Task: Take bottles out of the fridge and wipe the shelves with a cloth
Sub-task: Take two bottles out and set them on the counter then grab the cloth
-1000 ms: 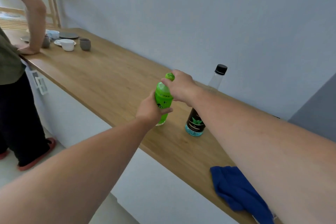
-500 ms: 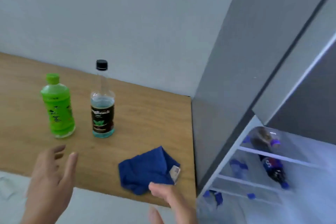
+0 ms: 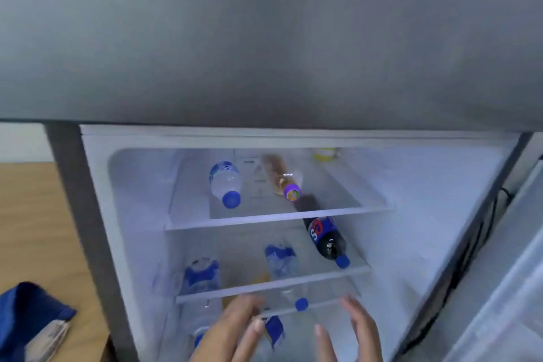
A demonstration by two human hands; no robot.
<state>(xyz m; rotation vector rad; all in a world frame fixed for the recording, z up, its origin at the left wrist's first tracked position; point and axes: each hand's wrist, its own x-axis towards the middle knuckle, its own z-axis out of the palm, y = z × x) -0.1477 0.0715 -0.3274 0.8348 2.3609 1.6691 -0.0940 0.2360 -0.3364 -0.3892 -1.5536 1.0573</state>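
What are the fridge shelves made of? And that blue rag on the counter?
The top shelf looks like clear glass or plastic with a pale front strip: the dark cola bottle shows through it. The blue cloth looks like soft, matte fabric, since it lies crumpled in folds. The counter looks like wood, or wood-look laminate.

Matt wood counter [image 3: 32, 223], blue cloth [image 3: 26, 311]
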